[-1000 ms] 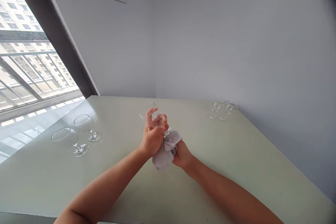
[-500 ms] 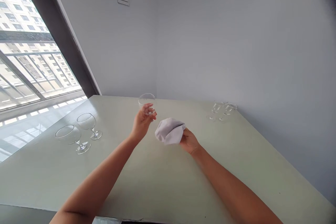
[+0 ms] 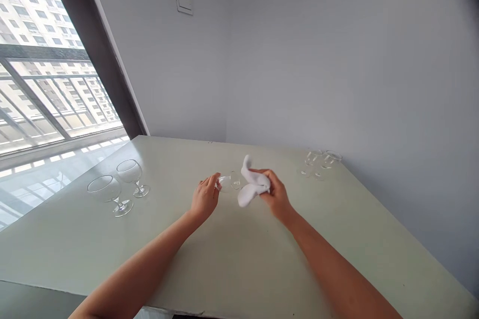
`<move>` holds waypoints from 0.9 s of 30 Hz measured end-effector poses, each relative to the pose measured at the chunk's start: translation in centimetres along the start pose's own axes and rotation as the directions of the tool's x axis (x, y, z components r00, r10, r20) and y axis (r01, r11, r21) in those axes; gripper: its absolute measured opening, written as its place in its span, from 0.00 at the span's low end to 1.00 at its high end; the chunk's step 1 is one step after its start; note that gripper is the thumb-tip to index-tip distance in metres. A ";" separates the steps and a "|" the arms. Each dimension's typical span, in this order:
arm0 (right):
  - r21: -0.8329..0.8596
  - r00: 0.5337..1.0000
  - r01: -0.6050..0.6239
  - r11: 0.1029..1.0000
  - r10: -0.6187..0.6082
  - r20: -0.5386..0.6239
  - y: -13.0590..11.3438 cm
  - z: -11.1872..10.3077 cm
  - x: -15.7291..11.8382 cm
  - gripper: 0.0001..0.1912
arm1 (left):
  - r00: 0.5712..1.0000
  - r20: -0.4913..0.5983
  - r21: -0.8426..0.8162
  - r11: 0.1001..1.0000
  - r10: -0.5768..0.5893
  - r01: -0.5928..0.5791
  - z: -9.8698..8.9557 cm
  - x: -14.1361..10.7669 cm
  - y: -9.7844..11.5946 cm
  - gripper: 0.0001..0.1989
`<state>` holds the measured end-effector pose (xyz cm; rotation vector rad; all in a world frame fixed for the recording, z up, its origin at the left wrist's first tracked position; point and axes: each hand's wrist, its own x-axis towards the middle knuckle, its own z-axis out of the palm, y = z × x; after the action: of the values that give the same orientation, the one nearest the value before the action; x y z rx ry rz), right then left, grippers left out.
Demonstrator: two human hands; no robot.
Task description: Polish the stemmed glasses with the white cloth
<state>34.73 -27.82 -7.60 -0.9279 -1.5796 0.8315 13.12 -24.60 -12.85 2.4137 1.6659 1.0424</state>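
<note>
A clear stemmed glass (image 3: 225, 183) lies sideways in my left hand (image 3: 205, 194), whose fingers are closed around its left end. The glass's other round end points right, towards the cloth; whether that is the foot or the rim is hard to make out. My right hand (image 3: 275, 192) grips a white cloth (image 3: 254, 182), bunched up with two loose folds sticking out to the left. A small gap separates cloth and glass. Both hands are just above the middle of the pale table (image 3: 239, 254).
On the table's left stand two stemmed glasses, a nearer one (image 3: 105, 189) and a farther one (image 3: 129, 172). Two more small glasses, one (image 3: 313, 157) beside another (image 3: 332, 158), stand at the far right by the wall (image 3: 337, 60). A window (image 3: 48, 75) is at the left.
My left hand has tipped the glass from upright to sideways and brought it lower and nearer. The cloth in my right hand has opened from a rounded bundle into two folds.
</note>
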 end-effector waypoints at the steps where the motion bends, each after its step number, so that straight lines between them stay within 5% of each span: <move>1: -0.146 0.996 0.056 0.988 -0.045 0.080 -0.5 0.7 -0.4 0.12 | 1.000 -0.010 0.010 1.000 0.021 -0.021 0.1 -0.1 0.0 0.15; 5: -0.401 0.955 0.133 0.906 -0.010 0.295 -1.1 3.0 -1.4 0.12 | 0.997 -0.035 0.055 0.997 0.062 -0.060 0.0 -0.5 0.0 0.18; 11: -0.102 0.910 -0.272 0.957 0.290 0.295 0.1 3.7 -1.7 0.18 | 0.976 -0.022 0.209 0.956 0.215 -0.206 -0.1 -0.9 0.2 0.19; 19: 0.057 0.902 -0.340 0.939 0.308 0.302 1.3 4.4 -1.6 0.15 | 0.950 0.001 0.198 0.931 0.312 -0.306 -0.1 -0.9 -0.3 0.21; 24: 0.452 0.837 -0.545 0.706 0.427 0.342 1.7 4.1 -1.3 0.17 | 0.944 -0.062 0.161 0.937 0.324 -0.311 -1.1 -0.4 -0.4 0.19; 27: 0.338 0.849 -0.490 0.804 0.352 0.393 1.3 3.9 -1.5 0.20 | 0.950 0.008 0.118 0.944 0.311 -0.309 -1.5 -0.2 -0.5 0.16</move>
<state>31.30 -28.75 -10.12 -0.8636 -1.3682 1.6502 11.89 -25.07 -11.94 2.8211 1.4160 1.0148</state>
